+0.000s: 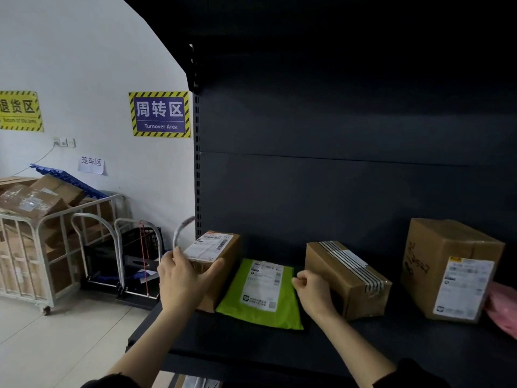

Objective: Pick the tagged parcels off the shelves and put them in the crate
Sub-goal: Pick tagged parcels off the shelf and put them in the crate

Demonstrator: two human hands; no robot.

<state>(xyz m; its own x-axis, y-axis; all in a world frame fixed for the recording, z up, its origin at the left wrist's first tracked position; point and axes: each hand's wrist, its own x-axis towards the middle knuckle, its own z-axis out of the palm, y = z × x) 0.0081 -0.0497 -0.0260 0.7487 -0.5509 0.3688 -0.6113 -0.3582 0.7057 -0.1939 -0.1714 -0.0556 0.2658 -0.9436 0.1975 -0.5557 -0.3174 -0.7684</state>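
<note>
A dark shelf (251,343) holds several parcels. My left hand (183,281) grips the near left corner of a small labelled cardboard box (221,247), thumb across its front. A blurred pale strip (180,233) rises from that hand's fingers. Beside the box lies a green mailer (260,303) with a white label. My right hand (314,294) is curled at the mailer's right edge and seems to pinch its corner. A black crate (137,242) sits on a trolley on the floor to the left.
A taped brown box (352,278) and a taller labelled box (447,264) stand further right on the shelf, with something pink (503,309) at the frame's edge. A white cage cart (36,247) full of cartons stands by the wall at left.
</note>
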